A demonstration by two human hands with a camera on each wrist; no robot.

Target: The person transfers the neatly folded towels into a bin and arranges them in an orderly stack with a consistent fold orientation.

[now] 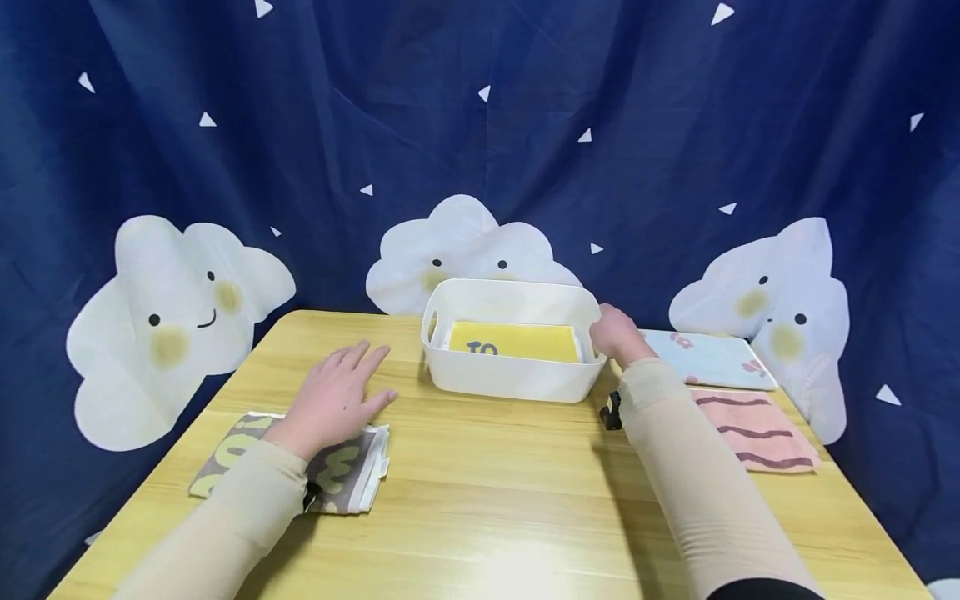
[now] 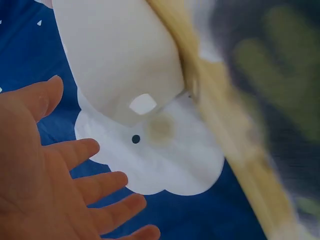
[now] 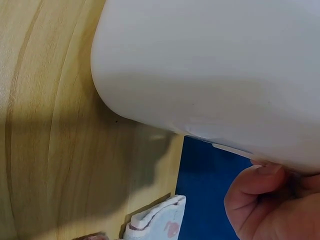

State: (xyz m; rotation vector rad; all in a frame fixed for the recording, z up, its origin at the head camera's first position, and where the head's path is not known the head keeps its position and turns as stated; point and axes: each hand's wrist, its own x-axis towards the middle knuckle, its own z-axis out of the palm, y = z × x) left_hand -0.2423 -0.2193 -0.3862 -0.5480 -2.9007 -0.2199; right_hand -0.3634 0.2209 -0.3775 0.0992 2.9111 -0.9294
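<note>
A white plastic basket [image 1: 517,377] with handle holes in its ends is at the back middle of the table. In it lies a folded yellow cloth [image 1: 525,340] with grey lettering. My right hand [image 1: 617,335] grips the basket's right end, thumb and fingers curled at the rim in the right wrist view. My left hand [image 1: 333,404] is over a folded grey-brown towel [image 1: 358,477] with yellowish letters, partly hiding it. Its fingers are spread and hold nothing; in the left wrist view the palm and fingers [image 2: 107,186] show, with the basket beyond.
At the right of the wooden table [image 1: 480,492] lie a folded light blue towel [image 1: 712,362] with pink flowers and, nearer, a pink towel [image 1: 757,425] with wavy dark stripes. A dark blue curtain [image 1: 450,108] with white clouds and triangles hangs behind.
</note>
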